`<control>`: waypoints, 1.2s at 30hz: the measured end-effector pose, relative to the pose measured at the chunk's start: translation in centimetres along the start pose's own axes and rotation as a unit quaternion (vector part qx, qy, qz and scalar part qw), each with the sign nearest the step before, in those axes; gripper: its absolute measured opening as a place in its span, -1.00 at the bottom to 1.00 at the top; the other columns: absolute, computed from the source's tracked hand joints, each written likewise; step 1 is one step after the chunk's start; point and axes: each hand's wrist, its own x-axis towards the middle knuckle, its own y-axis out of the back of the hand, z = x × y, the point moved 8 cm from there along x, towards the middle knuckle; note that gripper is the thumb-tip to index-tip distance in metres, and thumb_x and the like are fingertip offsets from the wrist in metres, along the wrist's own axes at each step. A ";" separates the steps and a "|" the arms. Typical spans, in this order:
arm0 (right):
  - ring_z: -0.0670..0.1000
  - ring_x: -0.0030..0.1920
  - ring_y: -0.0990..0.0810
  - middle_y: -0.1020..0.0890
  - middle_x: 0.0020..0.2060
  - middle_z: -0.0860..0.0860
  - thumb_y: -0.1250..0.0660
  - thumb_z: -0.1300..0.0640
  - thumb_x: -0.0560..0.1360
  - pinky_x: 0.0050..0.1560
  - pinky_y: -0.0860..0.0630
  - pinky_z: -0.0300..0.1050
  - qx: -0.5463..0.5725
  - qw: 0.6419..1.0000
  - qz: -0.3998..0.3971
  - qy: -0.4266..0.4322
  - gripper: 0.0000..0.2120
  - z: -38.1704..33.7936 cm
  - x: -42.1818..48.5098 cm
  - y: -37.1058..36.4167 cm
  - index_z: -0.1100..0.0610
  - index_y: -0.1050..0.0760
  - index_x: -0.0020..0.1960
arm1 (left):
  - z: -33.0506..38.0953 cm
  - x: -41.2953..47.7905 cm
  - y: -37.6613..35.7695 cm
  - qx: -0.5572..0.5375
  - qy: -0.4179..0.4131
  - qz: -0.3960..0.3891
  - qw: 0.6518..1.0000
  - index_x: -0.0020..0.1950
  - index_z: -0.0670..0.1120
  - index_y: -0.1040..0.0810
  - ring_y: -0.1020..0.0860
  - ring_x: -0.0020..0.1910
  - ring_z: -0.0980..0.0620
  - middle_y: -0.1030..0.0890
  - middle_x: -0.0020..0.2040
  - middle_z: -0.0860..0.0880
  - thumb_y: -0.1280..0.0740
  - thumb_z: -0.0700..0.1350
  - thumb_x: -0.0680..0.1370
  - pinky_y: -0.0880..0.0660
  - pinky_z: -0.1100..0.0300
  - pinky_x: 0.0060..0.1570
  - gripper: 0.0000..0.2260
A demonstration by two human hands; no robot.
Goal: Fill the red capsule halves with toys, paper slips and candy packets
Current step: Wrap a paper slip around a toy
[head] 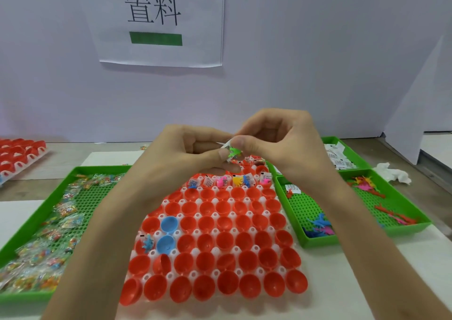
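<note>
In the head view, the left hand and right hand together pinched a green toy and paper slip above the far rows of red capsule halves. Only the far rows and one near-left cup looked filled; candy packets lay in the left tray.

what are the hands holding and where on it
The left hand and right hand together pinch a green toy and paper slip, near the toy's top.
</note>
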 end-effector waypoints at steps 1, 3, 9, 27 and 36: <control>0.04 -0.24 -0.72 -0.72 -0.28 0.05 -0.56 0.19 0.40 -0.16 -0.65 -0.12 -0.002 1.000 0.006 0.002 -0.91 -0.1 0.0 0.0 0.13 -0.66 -0.16 | 0.0 0.0 0.0 -0.008 0.002 -0.009 1.000 0.18 -0.09 -0.65 -0.73 -0.03 -0.02 -0.75 -0.02 -0.05 -0.36 -0.22 0.58 -0.63 0.25 -0.03 -0.80; 0.05 -0.24 -0.72 -0.72 -0.27 0.04 -0.56 0.18 0.40 -0.14 -0.66 -0.08 -0.002 1.000 0.018 0.009 -0.90 -0.3 -0.1 0.0 0.11 -0.65 -0.17 | 0.0 -0.1 -0.1 -0.022 0.004 -0.023 0.999 0.22 -0.10 -0.64 -0.72 0.02 -0.04 -0.74 0.03 -0.06 -0.33 -0.21 0.59 -0.62 0.21 0.03 -0.78; 0.05 -0.25 -0.71 -0.69 -0.27 0.07 -0.58 0.14 0.39 -0.18 -0.66 -0.07 -0.014 0.999 0.031 0.018 -0.87 -0.5 -0.2 -0.2 0.10 -0.65 -0.13 | 0.0 -0.2 0.0 -0.035 0.018 -0.016 0.999 0.20 -0.11 -0.63 -0.72 0.00 -0.04 -0.74 0.00 -0.07 -0.29 -0.24 0.60 -0.63 0.24 -0.01 -0.78; -0.10 -0.17 -0.68 -0.67 -0.13 -0.08 -0.55 -0.09 0.37 -0.15 -0.63 -0.19 -0.030 0.994 0.085 -0.057 -0.66 2.0 -0.6 -1.6 -0.01 -0.59 0.08 | -0.5 -0.1 1.1 0.005 0.041 0.038 0.998 0.19 -0.09 -0.65 -0.73 -0.06 0.02 -0.75 -0.04 -0.03 -0.24 -0.27 0.65 -0.63 0.28 -0.09 -0.77; -0.08 -0.17 -0.72 -0.73 -0.19 -0.04 -0.49 -0.16 0.35 -0.17 -0.64 -0.19 0.033 0.992 0.058 -0.111 -0.67 3.5 -0.7 -2.7 0.03 -0.67 -0.01 | -0.2 -0.4 1.2 0.016 0.031 0.006 0.999 0.20 -0.05 -0.63 -0.72 -0.03 0.03 -0.75 -0.05 -0.03 -0.29 -0.25 0.63 -0.61 0.31 -0.06 -0.78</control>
